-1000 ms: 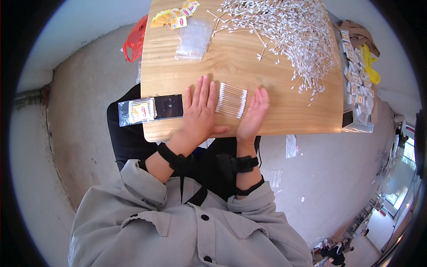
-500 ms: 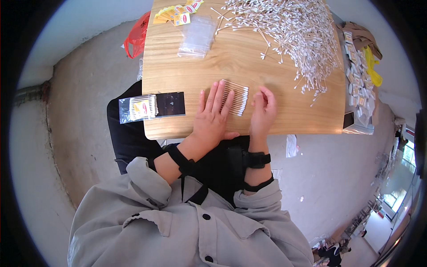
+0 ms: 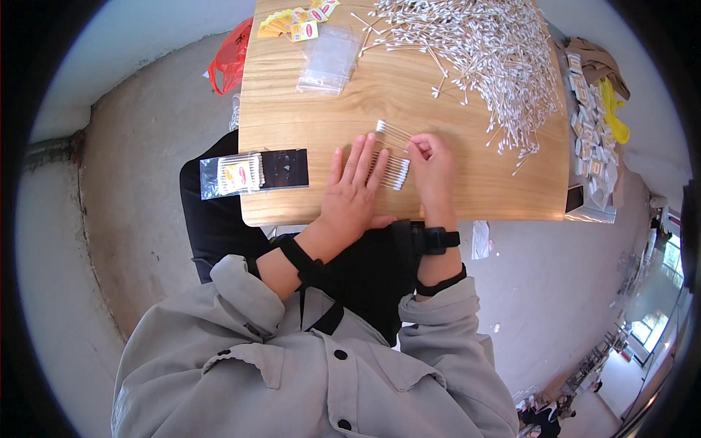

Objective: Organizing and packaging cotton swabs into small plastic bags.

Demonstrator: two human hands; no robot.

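My left hand (image 3: 347, 197) lies flat on the wooden tabletop with its fingers apart. Its fingers partly cover a row of cotton swabs (image 3: 395, 174) laid side by side. Just right of it, my right hand (image 3: 435, 171) pinches thumb and fingertips at the right ends of a few cotton swabs (image 3: 395, 130), set apart on the far side of the row. How many it holds is unclear. To the left, a clear bag of cotton swabs (image 3: 228, 175) with a yellow-and-white card in it overhangs the table's left edge, beside a dark flat strip (image 3: 285, 169).
A big loose heap of cotton swabs (image 3: 504, 66) covers the table's far right. Clear zip bags (image 3: 326, 62) and yellow cards (image 3: 303, 29) lie at the far left. Small filled packs (image 3: 588, 131) sit off the right edge. A red plastic bag (image 3: 232, 58) hangs at the left.
My right hand has moved slightly and closed its fingertips on swab ends. A few swabs now stand apart from the row on its far side. My left hand stays flat in place.
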